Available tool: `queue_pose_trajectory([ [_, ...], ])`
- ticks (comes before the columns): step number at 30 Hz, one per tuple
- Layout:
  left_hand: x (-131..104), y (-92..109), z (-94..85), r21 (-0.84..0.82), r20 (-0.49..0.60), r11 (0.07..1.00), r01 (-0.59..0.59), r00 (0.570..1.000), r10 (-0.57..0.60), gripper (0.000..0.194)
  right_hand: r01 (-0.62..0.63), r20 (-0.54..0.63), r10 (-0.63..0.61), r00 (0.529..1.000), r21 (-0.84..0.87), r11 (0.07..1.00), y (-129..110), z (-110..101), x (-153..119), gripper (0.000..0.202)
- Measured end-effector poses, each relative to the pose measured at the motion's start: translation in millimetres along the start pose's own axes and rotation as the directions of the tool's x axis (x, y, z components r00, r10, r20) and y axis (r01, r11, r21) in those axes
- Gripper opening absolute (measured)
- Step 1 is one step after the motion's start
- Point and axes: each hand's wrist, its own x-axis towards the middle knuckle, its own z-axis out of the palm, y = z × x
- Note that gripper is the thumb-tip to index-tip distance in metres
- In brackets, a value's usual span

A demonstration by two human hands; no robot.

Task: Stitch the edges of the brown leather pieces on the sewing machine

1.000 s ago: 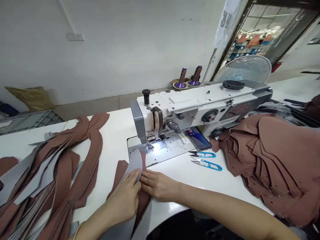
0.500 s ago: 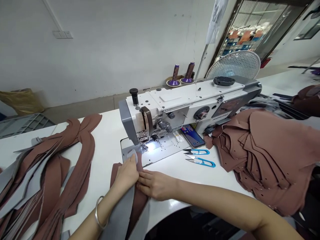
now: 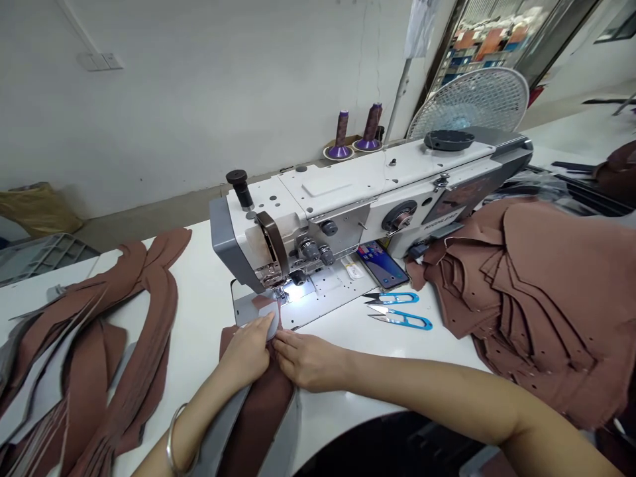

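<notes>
Material [image 3: 261,414], brown and grey, lies beneath both your hands in the head view, running from the table [image 3: 201,298] edge nearest you up onto the metal plate [image 3: 322,291] of the sewing machine [image 3: 348,199]. Its far end is near the lit presser foot [image 3: 281,295]; you cannot tell from here whether it sits under it. Your left hand [image 3: 248,348] grasps a grey flap, fingers pointing toward the machine. Your right hand [image 3: 311,361] has its fingertips on the brown part just beside, its thumb hidden, so whether it pinches cannot be told. To your right are two blue-handled snips [image 3: 390,298], a phone [image 3: 382,265] and overlapping brown panels [image 3: 561,285]; to your left, a pile of curved strips [image 3: 154,344].
</notes>
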Motion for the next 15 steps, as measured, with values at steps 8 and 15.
queue_pose_trajectory([
  [8, 12, 12, -7.3, 0.078, 0.037, 0.997, -0.022, 0.999, 0.019, 0.069, -0.035, -0.033, 0.036, 0.999, 0.043, 0.998, 18, 2, -20, 0.032],
  [15, 22, 15, -6.3, 0.108, 0.037, 0.994, -0.002, 0.999, -0.002, 0.069, -0.058, -0.034, 0.059, 0.998, 0.048, 0.997, 23, 2, -21, 0.03],
])
